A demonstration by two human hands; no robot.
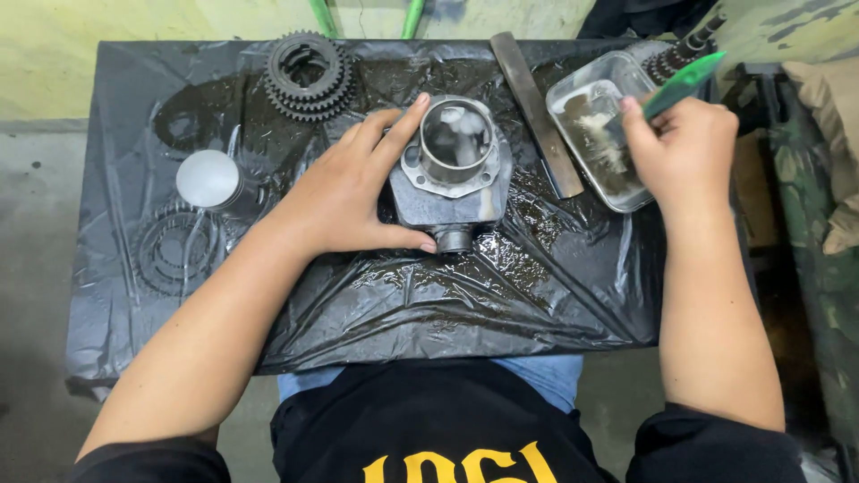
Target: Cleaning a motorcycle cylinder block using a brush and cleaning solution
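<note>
My left hand [344, 192] grips the left side of a grey metal engine cylinder [455, 165] that stands on black plastic sheeting [429, 286], thumb at its lower port and forefinger along its upper rim. My right hand [684, 152] holds a brush with a green handle [684, 82]. Its bristles dip into dark liquid in a clear plastic tray [595, 125] at the right of the cylinder.
A stacked gear cluster [309, 76] lies at the back. A silver piston [210, 181] and a flat ring-shaped part [176, 250] sit at the left. A flat metal bar [535, 112] lies between cylinder and tray. Another geared shaft [680, 49] rests at the far right.
</note>
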